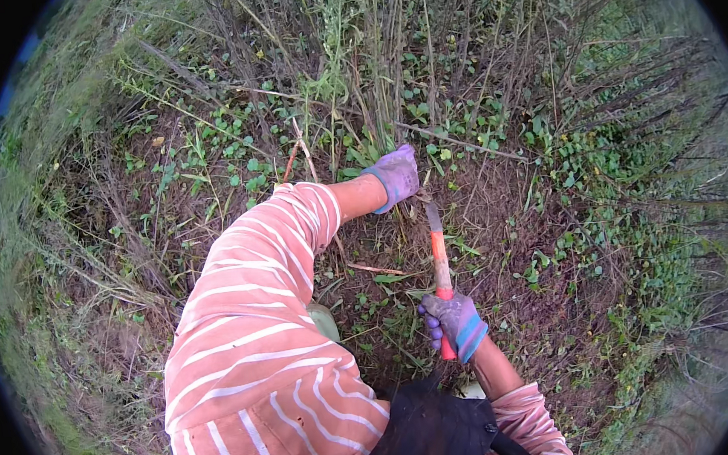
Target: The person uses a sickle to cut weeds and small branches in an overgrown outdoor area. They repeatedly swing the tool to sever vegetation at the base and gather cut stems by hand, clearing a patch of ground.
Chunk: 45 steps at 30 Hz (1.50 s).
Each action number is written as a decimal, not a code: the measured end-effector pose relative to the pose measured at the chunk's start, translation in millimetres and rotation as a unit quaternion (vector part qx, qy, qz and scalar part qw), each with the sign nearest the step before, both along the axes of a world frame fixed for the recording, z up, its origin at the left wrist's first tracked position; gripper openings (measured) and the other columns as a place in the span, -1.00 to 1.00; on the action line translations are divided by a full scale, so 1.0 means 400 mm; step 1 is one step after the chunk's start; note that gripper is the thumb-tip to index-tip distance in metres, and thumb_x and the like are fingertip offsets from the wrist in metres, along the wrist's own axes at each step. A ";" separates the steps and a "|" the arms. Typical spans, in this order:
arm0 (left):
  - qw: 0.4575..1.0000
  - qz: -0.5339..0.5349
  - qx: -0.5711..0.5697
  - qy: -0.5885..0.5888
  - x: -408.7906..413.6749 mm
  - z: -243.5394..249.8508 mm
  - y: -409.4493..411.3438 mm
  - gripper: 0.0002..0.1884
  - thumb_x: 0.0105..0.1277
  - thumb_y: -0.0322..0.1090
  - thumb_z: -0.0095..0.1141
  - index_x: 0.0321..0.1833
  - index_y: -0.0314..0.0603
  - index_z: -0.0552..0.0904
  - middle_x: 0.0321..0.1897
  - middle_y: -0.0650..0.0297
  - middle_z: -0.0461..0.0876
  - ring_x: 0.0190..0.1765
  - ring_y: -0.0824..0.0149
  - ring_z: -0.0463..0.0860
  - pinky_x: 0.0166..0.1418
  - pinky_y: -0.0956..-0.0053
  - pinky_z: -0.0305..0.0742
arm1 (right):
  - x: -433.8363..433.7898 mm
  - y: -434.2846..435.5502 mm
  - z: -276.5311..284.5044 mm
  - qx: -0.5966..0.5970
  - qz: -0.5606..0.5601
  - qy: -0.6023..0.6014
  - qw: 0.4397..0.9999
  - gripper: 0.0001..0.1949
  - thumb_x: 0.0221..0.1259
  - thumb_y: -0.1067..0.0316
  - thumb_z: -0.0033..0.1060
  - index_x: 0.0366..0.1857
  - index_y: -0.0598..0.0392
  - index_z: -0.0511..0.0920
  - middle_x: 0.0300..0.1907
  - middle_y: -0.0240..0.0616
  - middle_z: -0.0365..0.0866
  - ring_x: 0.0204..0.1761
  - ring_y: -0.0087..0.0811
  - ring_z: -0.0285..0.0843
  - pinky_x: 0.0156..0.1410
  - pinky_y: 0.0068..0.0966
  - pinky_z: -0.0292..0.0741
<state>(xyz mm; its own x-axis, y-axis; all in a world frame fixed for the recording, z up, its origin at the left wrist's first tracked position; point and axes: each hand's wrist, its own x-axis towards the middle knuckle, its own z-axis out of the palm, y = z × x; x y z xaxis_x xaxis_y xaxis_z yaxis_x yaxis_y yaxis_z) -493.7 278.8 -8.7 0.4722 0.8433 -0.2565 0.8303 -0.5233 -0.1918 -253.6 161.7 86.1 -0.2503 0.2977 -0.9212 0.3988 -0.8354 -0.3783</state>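
Observation:
My left hand (398, 172), in a purple glove with a blue cuff, is curled at the foot of a clump of tall weed stems (385, 91). The stems run down into it, though its fingers are mostly hidden. My right hand (453, 323), gloved alike, grips the lower handle of a bladed hand tool (441, 266). That handle is red and orange with a bare wooden stretch, and it points away from me. Its narrow metal blade (434, 217) reaches close below my left hand; the blade's far end is hidden among dry plant matter.
Low broad-leaved plants (240, 125) spread under the tall stems. A broken stalk (377, 269) lies on brown soil (498, 217) strewn with dry grass. Thin branches (660, 76) lean in from the right. A pale shoe (324, 322) shows beside my striped sleeve.

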 end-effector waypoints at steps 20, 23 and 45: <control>0.980 -0.042 0.194 -0.003 0.068 0.069 0.126 -0.48 0.29 -0.29 -0.08 0.36 -0.11 0.38 0.37 0.15 0.34 0.45 0.08 0.19 0.56 0.19 -0.09 | 0.012 0.174 -0.129 0.182 -0.012 -0.113 0.977 -0.80 0.30 0.23 0.14 -0.35 0.07 0.37 -0.67 -0.33 0.42 -0.74 -0.44 0.37 -0.68 -0.44 0.40; 0.986 0.091 0.102 0.098 0.022 0.050 0.195 -0.56 0.35 -0.24 -0.09 0.30 -0.02 0.46 0.33 0.18 0.42 0.44 0.17 0.26 0.55 0.20 -0.13 | 0.016 0.161 -0.128 0.178 -0.011 -0.115 0.977 -0.81 0.29 0.26 0.14 -0.35 0.06 0.34 -0.67 -0.33 0.41 -0.74 -0.44 0.36 -0.69 -0.44 0.39; 0.978 0.067 0.183 -0.078 -0.095 0.005 0.060 -0.80 0.16 -0.26 0.06 -0.25 -0.03 0.72 -0.08 0.22 0.67 0.04 0.22 0.59 0.08 0.30 0.41 | -0.054 0.303 -0.120 0.229 -0.094 -0.020 0.969 -0.83 0.29 0.22 0.12 -0.35 0.04 0.41 -0.67 -0.39 0.36 -0.73 -0.46 0.29 -0.67 -0.45 0.32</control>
<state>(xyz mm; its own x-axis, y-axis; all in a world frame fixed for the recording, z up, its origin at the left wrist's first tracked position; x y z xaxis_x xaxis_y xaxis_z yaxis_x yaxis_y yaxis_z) -531.8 302.6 -6.6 0.3601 0.9224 0.1396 0.9208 -0.3274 -0.2119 -275.1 282.8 38.1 -0.1190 0.7145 -0.6895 0.2785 -0.6425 -0.7139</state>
